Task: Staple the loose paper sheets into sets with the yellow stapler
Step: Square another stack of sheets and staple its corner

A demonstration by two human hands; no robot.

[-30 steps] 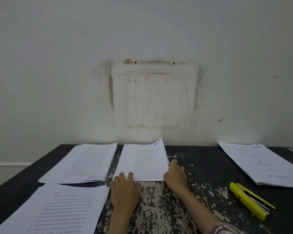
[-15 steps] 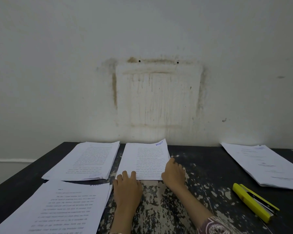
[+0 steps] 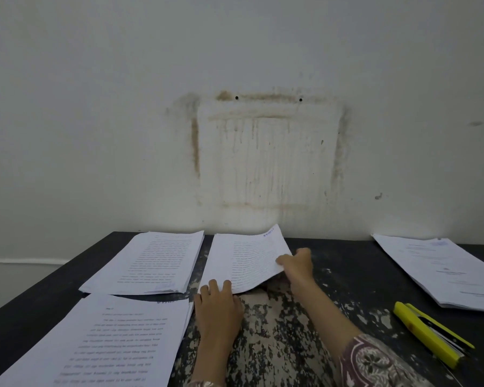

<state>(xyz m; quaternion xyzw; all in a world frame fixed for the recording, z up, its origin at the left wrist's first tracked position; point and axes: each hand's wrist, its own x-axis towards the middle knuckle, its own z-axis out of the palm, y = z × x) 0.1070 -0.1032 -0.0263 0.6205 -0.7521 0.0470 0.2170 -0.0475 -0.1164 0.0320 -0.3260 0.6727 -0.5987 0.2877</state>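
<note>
Middle paper stack [image 3: 243, 261] at back-centre of counter [image 3: 347, 275], near the wall. R hand [image 3: 296, 263] pinches its right edge, fingers curled round the sheets, and that near-right corner is lifted off the counter w/ shadow under it. L hand [image 3: 217, 305] lies flat, straight fingers [image 3: 226, 286] pressing the near-left corner down; nothing gripped there.

Step, as I read it: picking up/gathering one set from the middle stack, pre-stapling. No staple done on this one yet afaict. Next move prob needs: sheets squared at the edges, then stapler fetched. It's well apart on the right, so one hand has to let go, or the set gets carried over to it.

Yellow stapler [image 3: 430, 333] lies untouched near right edge of counter, front.

Other paper: stack back-left [image 3: 151, 263], just beside the middle one; stack front-left [image 3: 104, 344]; stack far right [image 3: 444, 272], just behind stapler.

Containers: none in view, so nothing to report inside any.
</note>
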